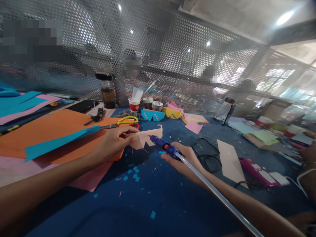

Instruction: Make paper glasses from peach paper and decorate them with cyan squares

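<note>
My left hand [118,138] pinches one end of a pale pink cut paper piece [145,135], shaped like paper glasses with a notch below. In my right hand [184,161] is a blue hot glue gun [164,144], a long clear glue stick [209,186] running out of its back. The nozzle lies over the paper's right half; whether it touches cannot be made out. Beside my left hand are scissors with yellow and red handles [127,121] and a blue paper strip [63,143] on orange sheets [56,121]. Finished-looking blue paper glasses [152,115] and yellow ones [173,113] stand farther back.
Small blue paper scraps [133,174] dot the blue table [118,210]. A black cable [207,154], a pale card [230,161] and a magenta power strip [259,172] lie right. Jars, paper cups [134,104] and a perforated metal screen [160,42] stand behind. Another person's arm [308,177] is far right.
</note>
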